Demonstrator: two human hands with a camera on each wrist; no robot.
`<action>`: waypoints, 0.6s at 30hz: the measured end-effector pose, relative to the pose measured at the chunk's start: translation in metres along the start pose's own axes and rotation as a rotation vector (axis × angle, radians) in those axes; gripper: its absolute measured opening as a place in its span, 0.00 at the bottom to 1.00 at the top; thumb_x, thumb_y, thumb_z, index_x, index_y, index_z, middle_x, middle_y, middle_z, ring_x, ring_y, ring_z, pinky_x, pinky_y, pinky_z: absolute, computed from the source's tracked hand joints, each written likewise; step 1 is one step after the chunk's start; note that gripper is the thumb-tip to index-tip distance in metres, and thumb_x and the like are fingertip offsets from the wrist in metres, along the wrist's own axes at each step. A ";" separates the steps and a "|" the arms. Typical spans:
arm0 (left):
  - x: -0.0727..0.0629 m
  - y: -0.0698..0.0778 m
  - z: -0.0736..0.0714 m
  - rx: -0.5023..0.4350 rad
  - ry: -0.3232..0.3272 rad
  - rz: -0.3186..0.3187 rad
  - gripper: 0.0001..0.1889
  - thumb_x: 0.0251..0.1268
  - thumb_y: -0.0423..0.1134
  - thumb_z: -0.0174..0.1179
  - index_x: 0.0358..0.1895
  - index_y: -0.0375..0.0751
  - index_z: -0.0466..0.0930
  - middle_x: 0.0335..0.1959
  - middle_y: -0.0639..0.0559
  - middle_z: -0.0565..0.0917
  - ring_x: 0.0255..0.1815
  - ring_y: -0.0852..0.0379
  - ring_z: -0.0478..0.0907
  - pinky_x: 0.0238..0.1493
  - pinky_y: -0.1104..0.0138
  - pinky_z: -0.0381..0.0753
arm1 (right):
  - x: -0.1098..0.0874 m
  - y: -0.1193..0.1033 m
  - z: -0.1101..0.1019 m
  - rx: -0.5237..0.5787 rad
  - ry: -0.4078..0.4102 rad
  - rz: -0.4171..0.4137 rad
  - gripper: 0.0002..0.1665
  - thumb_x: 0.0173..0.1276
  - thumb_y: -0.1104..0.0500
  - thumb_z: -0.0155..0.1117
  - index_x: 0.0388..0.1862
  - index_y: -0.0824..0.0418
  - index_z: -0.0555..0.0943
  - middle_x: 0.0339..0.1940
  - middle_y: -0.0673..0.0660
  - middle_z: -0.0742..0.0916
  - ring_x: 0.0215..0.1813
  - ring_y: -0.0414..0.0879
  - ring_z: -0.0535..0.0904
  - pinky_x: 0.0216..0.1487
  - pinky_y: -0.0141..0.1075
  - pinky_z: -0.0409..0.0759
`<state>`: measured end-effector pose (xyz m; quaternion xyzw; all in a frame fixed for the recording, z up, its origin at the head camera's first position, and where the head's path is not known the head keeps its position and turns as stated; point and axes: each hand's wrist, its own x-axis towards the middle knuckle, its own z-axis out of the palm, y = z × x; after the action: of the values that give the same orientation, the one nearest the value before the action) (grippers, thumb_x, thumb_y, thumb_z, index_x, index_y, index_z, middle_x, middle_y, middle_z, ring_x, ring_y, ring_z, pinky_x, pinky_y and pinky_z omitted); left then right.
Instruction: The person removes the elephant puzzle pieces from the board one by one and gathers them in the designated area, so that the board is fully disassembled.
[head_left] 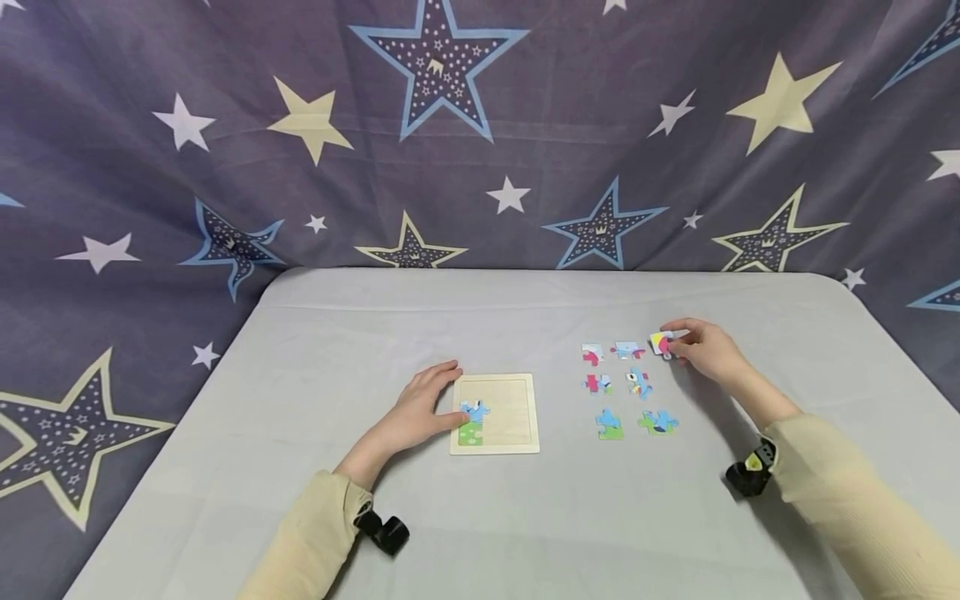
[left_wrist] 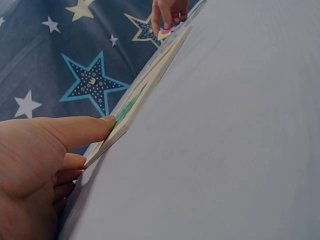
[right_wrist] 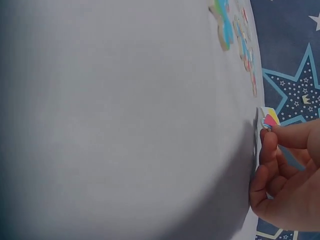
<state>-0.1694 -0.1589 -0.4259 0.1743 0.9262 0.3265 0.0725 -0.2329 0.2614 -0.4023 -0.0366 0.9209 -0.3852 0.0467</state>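
Observation:
In the head view a square wooden puzzle tray [head_left: 510,414] lies on the table. Joined blue and green puzzle pieces [head_left: 471,434] fill its lower left part. My left hand [head_left: 415,412] grips the tray's left side, with the thumb on top over the pieces and the fingers at the edge, as the left wrist view also shows. At the back right, my right hand [head_left: 707,350] pinches a yellow, pink and white puzzle piece [right_wrist: 270,118] between thumb and fingers. The piece is tilted up, and the fingertips cover part of it.
Several loose puzzle pieces lie in rows between the tray and my right hand, among them a blue and green corner piece [head_left: 611,425] and a pink and white one [head_left: 592,354]. A grey cloth [head_left: 300,350] covers the table; a star-patterned curtain [head_left: 480,167] hangs behind.

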 end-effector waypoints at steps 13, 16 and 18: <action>0.000 0.001 0.000 -0.001 0.000 -0.006 0.38 0.53 0.48 0.63 0.66 0.37 0.60 0.70 0.46 0.57 0.71 0.45 0.48 0.67 0.46 0.48 | 0.003 0.004 0.001 0.005 -0.013 0.025 0.21 0.65 0.64 0.55 0.56 0.70 0.71 0.36 0.66 0.83 0.28 0.40 0.76 0.29 0.31 0.75; 0.000 0.000 0.000 -0.003 0.000 -0.005 0.38 0.53 0.48 0.63 0.66 0.38 0.60 0.70 0.46 0.57 0.71 0.45 0.48 0.67 0.46 0.48 | 0.002 0.004 0.001 0.005 -0.012 0.028 0.21 0.64 0.64 0.56 0.56 0.70 0.71 0.35 0.64 0.83 0.27 0.40 0.76 0.29 0.31 0.75; 0.000 0.000 0.000 -0.007 0.000 -0.003 0.38 0.53 0.48 0.63 0.66 0.38 0.60 0.70 0.46 0.57 0.71 0.45 0.48 0.67 0.46 0.48 | 0.001 0.003 0.001 0.001 -0.011 0.026 0.21 0.64 0.63 0.56 0.55 0.70 0.72 0.34 0.63 0.83 0.27 0.40 0.76 0.28 0.30 0.74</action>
<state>-0.1688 -0.1589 -0.4262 0.1725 0.9253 0.3296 0.0735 -0.2340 0.2624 -0.4056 -0.0268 0.9208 -0.3850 0.0569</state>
